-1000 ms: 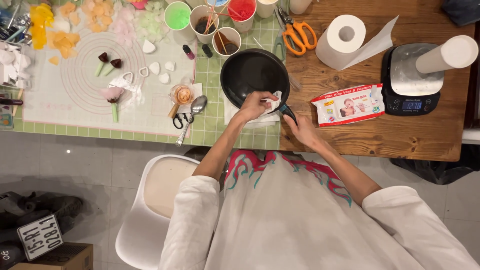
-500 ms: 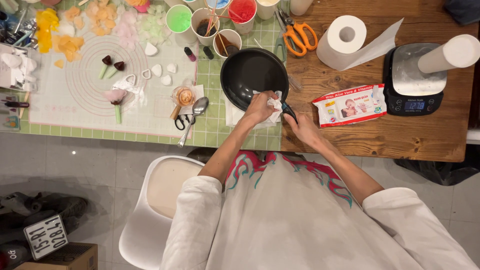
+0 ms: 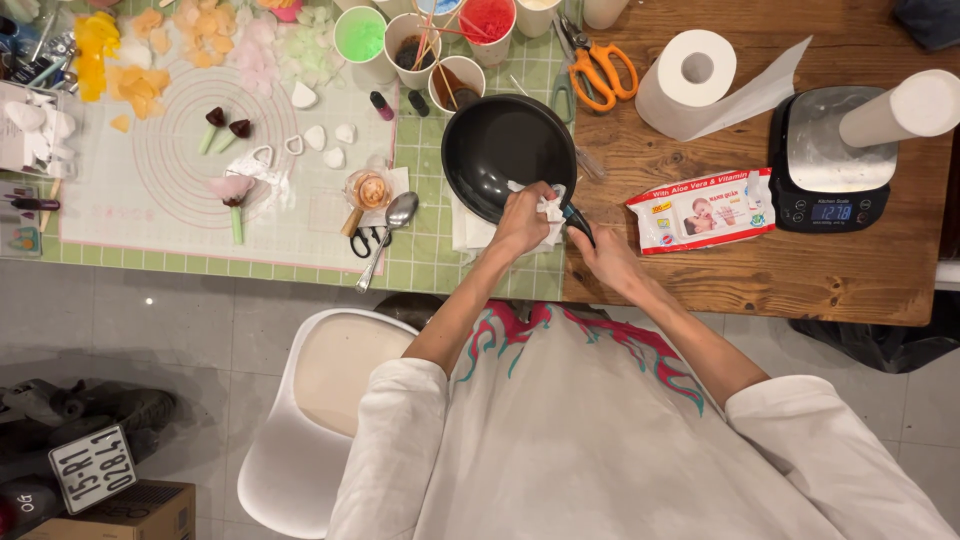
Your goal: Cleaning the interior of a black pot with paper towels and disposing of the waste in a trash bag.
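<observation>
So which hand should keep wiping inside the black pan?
Probably the left hand: it already presses the white wipe on the black pan near its rim. The right hand grips the handle, steadying it.

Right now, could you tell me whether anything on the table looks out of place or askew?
Little stands out. The paper towel roll lies on its side with a loose sheet trailing. A white cylinder rests tilted across the kitchen scale. No spill shows around the black pan.

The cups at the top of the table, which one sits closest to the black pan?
The white cup with brown liquid, which stands almost against the pan's far rim. The green-filled cup, the red-filled cup and the stick-holding cup stand farther back.
</observation>
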